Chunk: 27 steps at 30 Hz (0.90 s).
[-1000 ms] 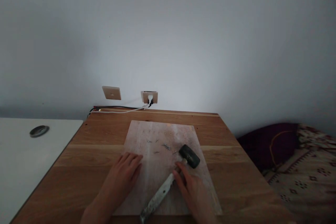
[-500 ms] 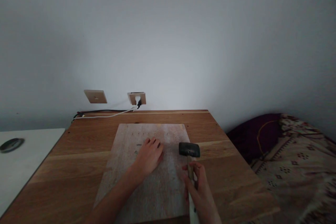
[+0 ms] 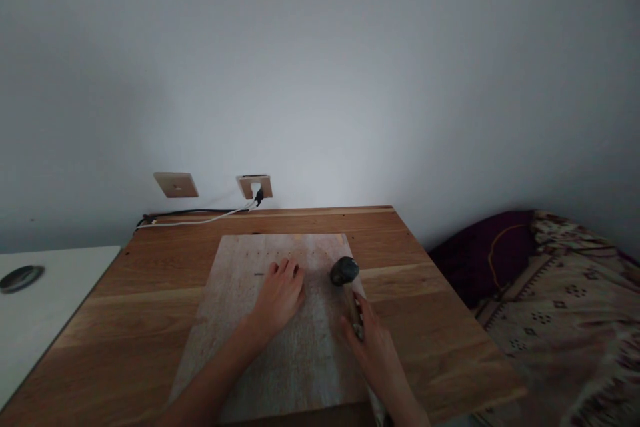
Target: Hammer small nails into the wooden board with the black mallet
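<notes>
The right hand (image 3: pixel 374 347) is closed around the handle of the hammer (image 3: pixel 345 271), fingers wrapped and pressed together, quite near the head. Half a second ago the head stood broadside. Now it is turned and has moved beyond the grip and a little to the left, closer to the left hand (image 3: pixel 280 293). I judge the hammer is lifted and ready over the board (image 3: pixel 230 327). Its long axis runs from the grip away from the person, leaning slightly left, with the head at the far end. The left hand lies flat on the board, left of the grip, fingers stretched and holding nothing visible
</notes>
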Each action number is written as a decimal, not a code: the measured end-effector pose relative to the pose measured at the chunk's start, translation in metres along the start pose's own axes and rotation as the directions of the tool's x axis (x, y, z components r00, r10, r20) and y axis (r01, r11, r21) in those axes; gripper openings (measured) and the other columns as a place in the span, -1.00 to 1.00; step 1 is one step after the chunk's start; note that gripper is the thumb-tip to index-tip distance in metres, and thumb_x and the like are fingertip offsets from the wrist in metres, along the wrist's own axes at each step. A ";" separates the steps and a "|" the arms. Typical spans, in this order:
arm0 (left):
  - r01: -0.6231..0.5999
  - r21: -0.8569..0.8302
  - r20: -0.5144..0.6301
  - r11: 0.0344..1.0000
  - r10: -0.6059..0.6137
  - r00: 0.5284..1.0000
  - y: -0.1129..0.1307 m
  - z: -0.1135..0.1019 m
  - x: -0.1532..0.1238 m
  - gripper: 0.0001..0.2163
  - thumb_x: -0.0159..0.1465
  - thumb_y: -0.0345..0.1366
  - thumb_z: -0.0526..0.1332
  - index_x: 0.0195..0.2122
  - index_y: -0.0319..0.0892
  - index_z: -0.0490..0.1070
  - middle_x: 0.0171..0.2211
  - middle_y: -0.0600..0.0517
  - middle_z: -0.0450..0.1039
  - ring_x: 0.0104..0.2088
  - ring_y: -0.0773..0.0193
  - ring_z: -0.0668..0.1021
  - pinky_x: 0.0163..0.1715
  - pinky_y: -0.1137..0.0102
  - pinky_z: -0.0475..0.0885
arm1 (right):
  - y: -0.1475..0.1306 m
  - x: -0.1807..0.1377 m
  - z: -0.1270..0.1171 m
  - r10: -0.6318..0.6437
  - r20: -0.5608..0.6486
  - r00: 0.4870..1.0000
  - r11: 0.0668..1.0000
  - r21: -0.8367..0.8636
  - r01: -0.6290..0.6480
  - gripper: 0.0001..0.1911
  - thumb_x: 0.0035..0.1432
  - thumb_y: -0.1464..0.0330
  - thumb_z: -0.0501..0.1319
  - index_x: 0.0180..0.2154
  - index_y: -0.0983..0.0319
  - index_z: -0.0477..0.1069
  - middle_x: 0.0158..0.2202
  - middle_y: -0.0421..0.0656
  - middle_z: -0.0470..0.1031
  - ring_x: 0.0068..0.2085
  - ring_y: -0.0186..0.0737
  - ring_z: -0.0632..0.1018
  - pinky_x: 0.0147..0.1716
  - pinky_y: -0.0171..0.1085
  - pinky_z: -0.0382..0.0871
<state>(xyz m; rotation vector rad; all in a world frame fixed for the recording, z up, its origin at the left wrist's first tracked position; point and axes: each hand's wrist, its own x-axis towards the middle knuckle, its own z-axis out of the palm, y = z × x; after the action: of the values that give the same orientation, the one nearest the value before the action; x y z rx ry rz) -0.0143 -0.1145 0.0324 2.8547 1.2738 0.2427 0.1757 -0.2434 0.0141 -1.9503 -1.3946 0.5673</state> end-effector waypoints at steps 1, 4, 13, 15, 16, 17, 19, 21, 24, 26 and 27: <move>-0.006 -0.009 -0.004 1.000 0.006 1.000 -0.001 0.001 0.000 -0.82 0.31 -0.44 0.16 -0.09 -0.23 0.48 -0.06 -0.19 0.50 0.00 -0.08 0.51 -0.03 0.07 0.40 | 0.000 -0.001 -0.002 0.011 0.029 1.000 1.000 0.013 -0.011 -0.44 0.30 0.15 0.06 0.21 0.32 0.36 0.15 0.19 0.53 0.14 0.13 0.58 0.09 -0.06 0.46; -0.003 -0.124 -0.022 0.992 0.000 1.000 -0.004 0.003 0.003 -0.85 0.33 -0.45 0.14 -0.15 -0.20 0.48 -0.14 -0.15 0.54 -0.05 -0.04 0.54 -0.03 0.08 0.40 | -0.001 -0.001 -0.009 0.067 0.118 0.991 0.994 0.073 -0.076 -0.45 0.35 0.10 0.02 0.16 0.30 0.43 -0.07 0.11 0.65 -0.04 0.09 0.68 -0.08 -0.12 0.53; 0.076 -0.786 -0.061 0.614 -0.198 0.978 -0.003 0.013 0.078 -0.80 0.23 -0.52 0.22 -0.17 -0.16 0.54 -0.25 0.02 0.64 -0.29 0.27 0.61 -0.19 0.39 0.48 | 0.002 0.013 -0.026 0.108 0.055 0.993 0.989 0.096 -0.113 -0.42 0.27 0.07 0.10 0.16 0.27 0.48 -0.32 -0.02 0.65 -0.29 0.00 0.68 -0.34 -0.24 0.50; 0.073 -0.778 -0.056 0.625 -0.186 0.981 0.001 0.018 0.093 -0.82 0.22 -0.52 0.22 -0.23 -0.16 0.55 -0.27 0.02 0.64 -0.29 0.26 0.62 -0.20 0.40 0.48 | 0.004 0.017 -0.029 0.109 0.053 0.993 0.989 0.090 -0.114 -0.41 0.26 0.10 0.10 0.18 0.28 0.46 -0.35 -0.04 0.65 -0.31 -0.01 0.68 -0.36 -0.25 0.49; 0.078 -0.763 -0.054 0.642 -0.183 0.982 0.003 0.020 0.097 -0.82 0.22 -0.52 0.23 -0.24 -0.16 0.55 -0.29 0.02 0.64 -0.29 0.25 0.63 -0.19 0.39 0.48 | 0.006 0.018 -0.030 0.117 0.059 0.991 0.989 0.089 -0.122 -0.41 0.26 0.12 0.10 0.20 0.29 0.44 -0.37 -0.05 0.64 -0.32 -0.02 0.67 -0.38 -0.25 0.48; 0.090 -0.743 -0.049 0.663 -0.188 0.981 0.004 0.023 0.100 -0.83 0.22 -0.52 0.23 -0.25 -0.15 0.56 -0.30 0.02 0.64 -0.29 0.23 0.63 -0.19 0.38 0.48 | 0.007 0.019 -0.030 0.126 0.067 0.990 0.987 0.089 -0.131 -0.40 0.25 0.13 0.10 0.21 0.29 0.43 -0.39 -0.06 0.63 -0.32 -0.02 0.67 -0.39 -0.25 0.48; 0.122 -0.714 -0.031 0.690 -0.206 0.978 0.004 0.027 0.103 -0.82 0.21 -0.53 0.25 -0.23 -0.15 0.56 -0.30 0.01 0.65 -0.27 0.21 0.65 -0.17 0.36 0.48 | 0.012 0.019 -0.029 0.139 0.076 0.987 0.985 0.094 -0.146 -0.40 0.24 0.15 0.09 0.22 0.30 0.43 -0.37 -0.06 0.64 -0.28 -0.01 0.68 -0.36 -0.24 0.49; 0.137 -0.714 -0.015 0.687 -0.211 0.977 0.003 0.031 0.102 -0.80 0.21 -0.52 0.27 -0.19 -0.13 0.56 -0.27 0.00 0.66 -0.24 0.20 0.66 -0.14 0.36 0.48 | 0.016 0.017 -0.026 0.146 0.073 0.987 0.983 0.103 -0.153 -0.40 0.23 0.18 0.09 0.21 0.31 0.44 -0.26 -0.02 0.67 -0.15 0.01 0.68 -0.22 -0.21 0.52; 0.115 -0.706 -0.016 0.699 -0.179 0.984 0.002 0.034 0.101 -0.80 0.24 -0.48 0.26 -0.15 -0.12 0.57 -0.22 0.00 0.67 -0.19 0.19 0.66 -0.09 0.35 0.48 | 0.021 0.016 -0.023 0.161 0.067 0.985 0.977 0.128 -0.168 -0.36 0.20 0.17 0.09 0.22 0.34 0.43 0.00 0.08 0.64 0.07 0.05 0.62 0.04 -0.14 0.46; 0.108 -0.669 -0.028 0.736 -0.169 0.985 0.003 0.034 0.101 -0.82 0.25 -0.46 0.25 -0.17 -0.13 0.58 -0.21 -0.01 0.66 -0.20 0.18 0.65 -0.10 0.33 0.48 | 0.023 0.015 -0.023 0.170 0.069 0.983 0.973 0.149 -0.179 -0.35 0.21 0.14 0.09 0.23 0.34 0.42 0.09 0.10 0.59 0.13 0.07 0.58 0.11 -0.11 0.42; 0.108 -0.652 -0.034 0.750 -0.172 0.984 0.004 0.034 0.101 -0.82 0.25 -0.47 0.24 -0.17 -0.14 0.58 -0.20 -0.02 0.66 -0.21 0.18 0.64 -0.11 0.33 0.48 | 0.023 0.015 -0.023 0.172 0.072 0.982 0.970 0.161 -0.181 -0.35 0.22 0.13 0.10 0.23 0.33 0.43 0.09 0.09 0.59 0.13 0.07 0.58 0.10 -0.10 0.44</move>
<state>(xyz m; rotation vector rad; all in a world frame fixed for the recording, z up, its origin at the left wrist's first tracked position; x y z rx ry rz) 0.0594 -0.0406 0.0130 2.1603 1.1163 0.6738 0.2115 -0.2401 0.0130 -1.9461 -1.1729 0.8031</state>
